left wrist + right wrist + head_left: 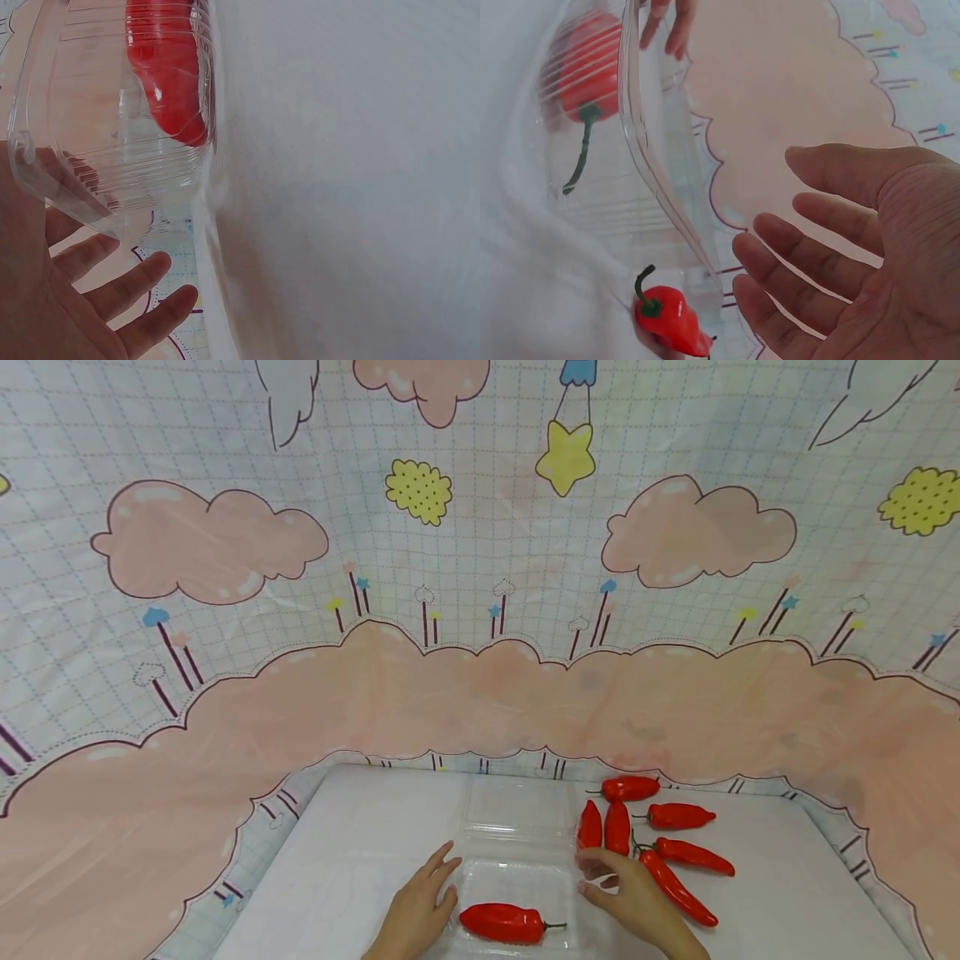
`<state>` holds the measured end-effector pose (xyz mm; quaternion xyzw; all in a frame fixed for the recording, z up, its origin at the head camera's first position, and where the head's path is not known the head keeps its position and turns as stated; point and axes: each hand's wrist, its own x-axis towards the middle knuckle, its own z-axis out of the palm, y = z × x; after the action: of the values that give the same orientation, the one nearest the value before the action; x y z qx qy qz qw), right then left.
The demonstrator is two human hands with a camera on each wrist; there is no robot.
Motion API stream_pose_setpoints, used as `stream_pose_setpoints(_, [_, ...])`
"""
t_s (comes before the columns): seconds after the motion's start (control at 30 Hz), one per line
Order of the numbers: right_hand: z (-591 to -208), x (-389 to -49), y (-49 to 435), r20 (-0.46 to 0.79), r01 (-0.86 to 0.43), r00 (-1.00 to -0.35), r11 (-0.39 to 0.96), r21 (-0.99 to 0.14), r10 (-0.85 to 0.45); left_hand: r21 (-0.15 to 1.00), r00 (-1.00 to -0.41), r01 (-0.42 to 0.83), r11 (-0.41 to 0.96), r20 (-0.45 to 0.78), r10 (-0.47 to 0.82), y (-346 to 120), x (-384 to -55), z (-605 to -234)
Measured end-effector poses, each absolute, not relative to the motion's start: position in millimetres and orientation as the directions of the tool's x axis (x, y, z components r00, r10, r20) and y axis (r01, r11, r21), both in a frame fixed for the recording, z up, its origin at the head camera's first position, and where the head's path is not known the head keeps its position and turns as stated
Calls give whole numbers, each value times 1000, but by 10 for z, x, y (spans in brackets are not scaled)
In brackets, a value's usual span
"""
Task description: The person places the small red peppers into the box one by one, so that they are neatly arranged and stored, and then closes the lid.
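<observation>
Red pepper (501, 923): where does it lie?

Between the hands, on its side in the base of a clear container (517, 881). Stem towards the right hand (633, 889), other end towards the left hand (416, 906).

State of the left?

Fingers extended and spread, palm showing in its wrist view. Grips nothing. Placed at the container's near-left side; some of the hand is seen through the plastic. Contact with the wall: cannot tell.

And the right?

Fingers slightly bent, thumb apart, grasp vacant. Fingertips near the container's opposite side, apart from it in the right wrist view.

Lid?

Laid back flat, hinged to the base. The lid (517, 806) sits farther out than both hands.

Other peppers?

Six, all red. An upright-looking pair (617, 827), side by side, just beyond the right fingers; a crosswise pepper (632, 789) past those. Slanting pepper (678, 887) just outside the right hand; two outer peppers (681, 816) farther out on that side.

Underneath?

White-covered bench (360, 852), patterned cloth (480, 693) beyond both hands.
</observation>
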<state>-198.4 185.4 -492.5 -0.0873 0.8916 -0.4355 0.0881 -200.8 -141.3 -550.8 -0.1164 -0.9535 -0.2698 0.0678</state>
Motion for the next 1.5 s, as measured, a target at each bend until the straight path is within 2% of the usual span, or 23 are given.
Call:
stream_pose_setpoints(0.83, [-5006, -1972, 2218, -79, 58, -997, 633, -772, -6, 497, -965, 255, 830, 192, 181, -1410, -2006, -5485])
stream_pose_setpoints(1.5, [-5099, -1998, 2541, -69, 110, -994, 686, -719, 88, 490, -964, 254, 834, 193, 180, -1402, -2007, -5510])
